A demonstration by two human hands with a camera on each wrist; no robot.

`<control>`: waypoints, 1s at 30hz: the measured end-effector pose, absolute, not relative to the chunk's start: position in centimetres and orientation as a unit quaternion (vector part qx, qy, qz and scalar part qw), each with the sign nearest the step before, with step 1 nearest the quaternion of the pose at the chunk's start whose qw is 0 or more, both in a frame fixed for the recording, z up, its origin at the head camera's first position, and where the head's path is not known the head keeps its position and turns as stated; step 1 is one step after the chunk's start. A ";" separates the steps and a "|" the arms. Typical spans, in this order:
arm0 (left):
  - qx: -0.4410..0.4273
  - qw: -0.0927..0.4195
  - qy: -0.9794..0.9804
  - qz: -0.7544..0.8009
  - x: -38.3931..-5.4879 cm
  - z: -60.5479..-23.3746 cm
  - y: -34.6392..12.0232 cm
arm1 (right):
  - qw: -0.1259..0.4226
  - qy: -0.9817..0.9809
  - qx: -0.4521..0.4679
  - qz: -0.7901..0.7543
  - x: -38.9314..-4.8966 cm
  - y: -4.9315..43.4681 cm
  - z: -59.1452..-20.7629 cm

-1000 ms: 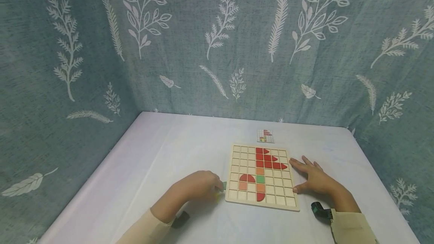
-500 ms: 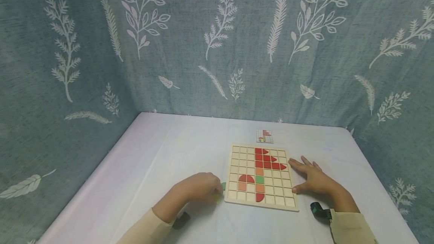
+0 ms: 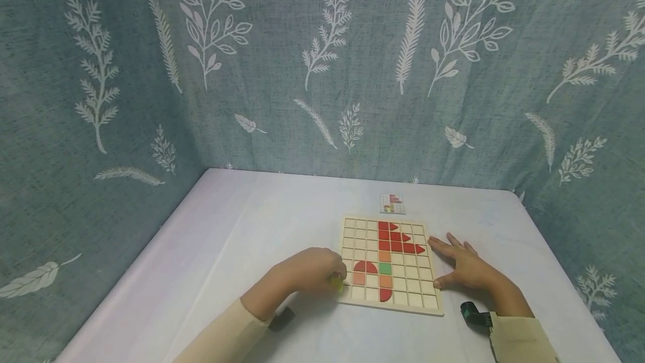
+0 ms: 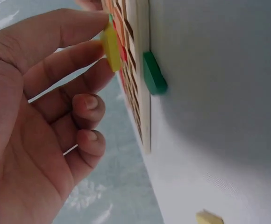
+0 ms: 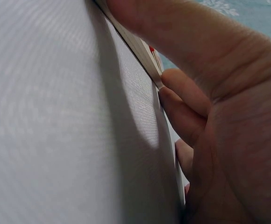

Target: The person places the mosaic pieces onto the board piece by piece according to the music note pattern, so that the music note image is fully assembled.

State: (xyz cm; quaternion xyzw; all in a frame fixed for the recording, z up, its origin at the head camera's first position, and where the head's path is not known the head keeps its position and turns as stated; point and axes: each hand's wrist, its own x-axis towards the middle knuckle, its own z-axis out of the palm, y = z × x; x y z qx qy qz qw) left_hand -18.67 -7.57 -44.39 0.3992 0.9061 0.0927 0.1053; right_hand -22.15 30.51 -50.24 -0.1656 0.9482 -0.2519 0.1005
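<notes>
My left hand [image 3: 316, 271] pinches a yellow flat piece [image 4: 110, 47] between thumb and fingertips, over the left edge of the wooden grid board [image 3: 360, 243]. Red arrow-like rows [image 3: 397, 247], orange squares, a green square [image 3: 385, 269] and rounded red pieces fill some of its cells. In the left wrist view, a dark green piece [image 4: 154, 74] lies on the table against the board's side. With fingers spread, my right hand [image 3: 466, 266] rests at the board's right edge, thumb and a fingertip touching it.
A small pattern card [image 3: 392, 204] lies behind the board on the white table [image 3: 282, 206]. A pale yellow piece [image 4: 209, 217] shows at the bottom of the left wrist view. Leaf-patterned curtains [image 3: 282, 71] stand around the table.
My left hand has moved right with the yellow piece, from beside the board to over its left edge. The green piece beside the board is now hidden in the head view. My right hand stays put.
</notes>
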 end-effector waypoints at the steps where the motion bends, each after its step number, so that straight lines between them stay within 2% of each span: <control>1: 0.396 0.107 0.907 0.098 -18.8 -44.4 -7.3 | 0.100 0.948 -0.166 -0.252 -22.1 30.5 -50.3; 6: 0.387 0.116 0.907 0.119 -19.2 -44.4 -5.8 | 0.098 0.948 -0.168 -0.252 -22.2 30.6 -50.4; 23: 0.431 0.093 0.892 0.100 -20.5 -45.3 -1.8 | 0.101 0.947 -0.162 -0.258 -22.3 30.8 -50.5; 30: 0.423 0.089 0.897 0.094 -20.9 -45.9 -0.8 | 0.101 0.948 -0.159 -0.257 -22.3 30.8 -50.4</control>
